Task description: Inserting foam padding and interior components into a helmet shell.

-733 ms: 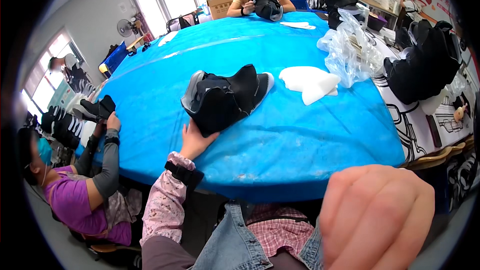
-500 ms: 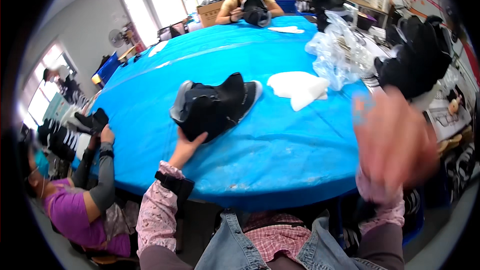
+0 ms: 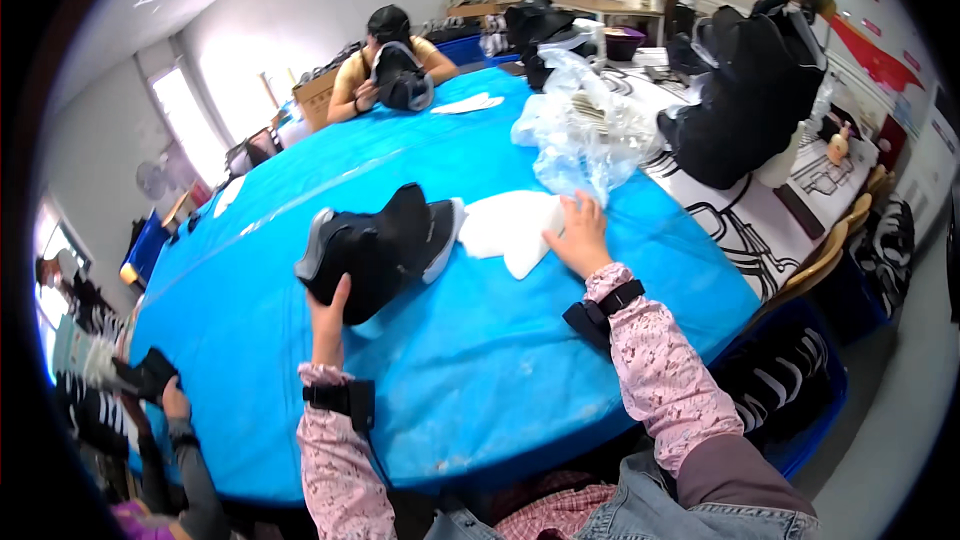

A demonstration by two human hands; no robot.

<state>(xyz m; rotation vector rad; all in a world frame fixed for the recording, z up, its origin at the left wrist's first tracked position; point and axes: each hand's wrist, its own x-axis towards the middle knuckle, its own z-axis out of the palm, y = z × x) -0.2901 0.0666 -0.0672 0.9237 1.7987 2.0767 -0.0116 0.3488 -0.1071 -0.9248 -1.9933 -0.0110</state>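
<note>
A black shoe upper with a grey lining lies tilted on the blue-covered table. My left hand holds it by the near left end, thumb on the outside and the other fingers partly hidden behind it. To its right lie flat white cut pieces, some overlapping. My right hand rests at their right edge with thumb and fingers apart, touching the white material.
A clear plastic bag sits beyond my right hand. Stacked black uppers stand on a patterned table at right. A blue bin of shoe parts stands below. Co-workers handle black uppers across the table and at left.
My right hand has swung from the right, where it was blurred, over to the white pieces. My left hand keeps its hold on the shoe upper. The view has turned rightward.
</note>
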